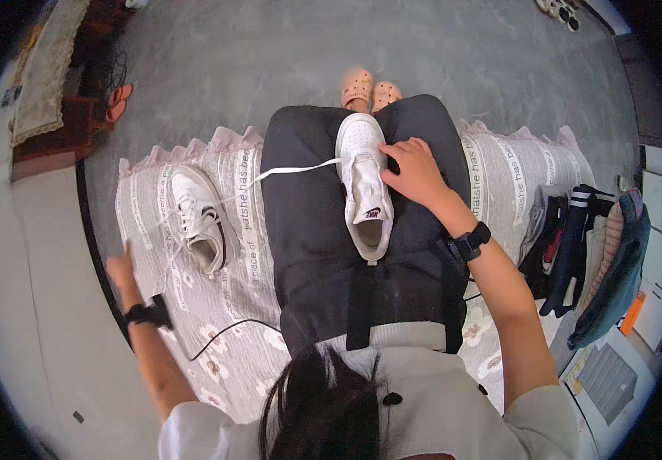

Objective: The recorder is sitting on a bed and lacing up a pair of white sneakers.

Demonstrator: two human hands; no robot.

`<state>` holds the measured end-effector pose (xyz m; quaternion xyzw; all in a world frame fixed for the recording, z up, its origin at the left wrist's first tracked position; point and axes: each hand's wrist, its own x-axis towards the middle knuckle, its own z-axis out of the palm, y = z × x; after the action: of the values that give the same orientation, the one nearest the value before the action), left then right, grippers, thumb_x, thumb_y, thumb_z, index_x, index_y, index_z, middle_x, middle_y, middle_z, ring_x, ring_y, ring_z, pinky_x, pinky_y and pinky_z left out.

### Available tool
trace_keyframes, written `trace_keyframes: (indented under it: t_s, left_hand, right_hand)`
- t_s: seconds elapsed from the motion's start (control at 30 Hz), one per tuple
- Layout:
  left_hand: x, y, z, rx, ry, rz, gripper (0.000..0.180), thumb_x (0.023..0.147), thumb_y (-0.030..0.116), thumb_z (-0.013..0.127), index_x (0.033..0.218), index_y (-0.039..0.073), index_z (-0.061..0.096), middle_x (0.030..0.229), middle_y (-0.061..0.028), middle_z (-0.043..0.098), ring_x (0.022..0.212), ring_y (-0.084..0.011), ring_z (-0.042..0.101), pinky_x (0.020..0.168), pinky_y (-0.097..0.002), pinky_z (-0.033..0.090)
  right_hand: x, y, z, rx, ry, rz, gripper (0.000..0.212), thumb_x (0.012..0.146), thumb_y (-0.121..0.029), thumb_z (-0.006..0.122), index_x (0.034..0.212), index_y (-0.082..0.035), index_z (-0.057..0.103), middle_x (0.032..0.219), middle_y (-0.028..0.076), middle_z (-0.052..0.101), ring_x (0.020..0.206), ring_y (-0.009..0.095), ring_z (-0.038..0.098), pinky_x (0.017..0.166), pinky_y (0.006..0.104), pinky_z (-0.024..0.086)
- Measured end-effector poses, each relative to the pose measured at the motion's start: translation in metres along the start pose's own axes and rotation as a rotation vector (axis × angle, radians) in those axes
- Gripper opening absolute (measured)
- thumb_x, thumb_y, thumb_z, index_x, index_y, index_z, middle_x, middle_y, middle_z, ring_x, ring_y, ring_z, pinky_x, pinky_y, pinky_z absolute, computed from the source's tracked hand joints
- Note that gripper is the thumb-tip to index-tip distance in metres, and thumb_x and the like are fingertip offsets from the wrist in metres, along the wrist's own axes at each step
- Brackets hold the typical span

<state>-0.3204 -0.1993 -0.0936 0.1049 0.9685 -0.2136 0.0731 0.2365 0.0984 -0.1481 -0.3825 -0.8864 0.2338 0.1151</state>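
A white sneaker (pixel 359 139) lies on my lap, toe pointing away from me, its tongue showing and its front part unlaced. My right hand (pixel 415 172) grips its right side with thumb and fingers. From the sneaker's left side a white shoelace (pixel 300 167) runs taut to the left, fading into blur toward my left hand (pixel 121 272). That hand is out at the far left, smeared by motion, and seems closed on the lace's end. Beside my left thigh, a second white sneaker (pixel 198 218) with a dark side mark rests on the bed cover, laces in place.
The patterned bed cover (pixel 227 368) has a ruffled edge, with a black cable (pixel 231 326) across it. Folded clothes (pixel 576 245) are piled at the right, near a white box-like thing (pixel 607 383). Red slippers (pixel 118 103) lie on the grey floor (pixel 270 61) at the far left.
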Motion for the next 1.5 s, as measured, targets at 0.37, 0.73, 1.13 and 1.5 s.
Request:
trace_keyframes:
  t_s: [0.37,0.73,1.13,1.5]
  left_hand:
    - [-0.314,0.319,-0.043,-0.451,0.043,1.448,0.027,0.081,0.022,0.056,0.101,0.004,0.055,0.087,-0.0165,0.061,0.086,-0.034,0.057,0.073,-0.0407,0.045]
    - [-0.268,0.284,-0.042,-0.778,-0.261,1.227,0.025,0.082,0.024,0.058,0.076,0.0,0.053,0.061,-0.0133,0.055,0.056,-0.0208,0.052,0.053,-0.0325,0.041]
    - [-0.295,0.283,-0.087,-0.856,-0.41,1.465,0.02,0.08,0.017,0.061,0.096,0.005,0.062,0.084,-0.0051,0.064,0.07,-0.0139,0.058,0.063,-0.0246,0.044]
    - [-0.302,0.34,-0.071,-0.625,-0.167,1.669,0.017,0.076,0.016,0.061,0.086,0.003,0.059,0.083,-0.0133,0.062,0.066,-0.0291,0.058,0.059,-0.0352,0.046]
  right_hand:
    - [0.009,-0.046,0.015,0.172,0.132,0.09,0.048,0.063,-0.026,0.068,0.106,-0.006,0.056,0.11,0.009,0.05,0.098,0.029,0.048,0.087,0.0394,0.037]
    - [0.004,-0.028,0.021,0.344,0.115,0.134,0.044,0.062,-0.019,0.064,0.104,-0.007,0.058,0.107,0.009,0.053,0.097,0.026,0.05,0.086,0.0365,0.039]
    - [-0.011,-0.025,0.015,0.46,0.177,0.292,0.041,0.065,-0.011,0.066,0.103,-0.002,0.055,0.095,0.011,0.055,0.084,0.022,0.057,0.073,0.0299,0.048]
    - [-0.031,-0.044,0.006,0.363,0.211,0.263,0.032,0.071,-0.013,0.062,0.1,-0.002,0.056,0.095,0.01,0.055,0.078,0.026,0.059,0.07,0.0331,0.049]
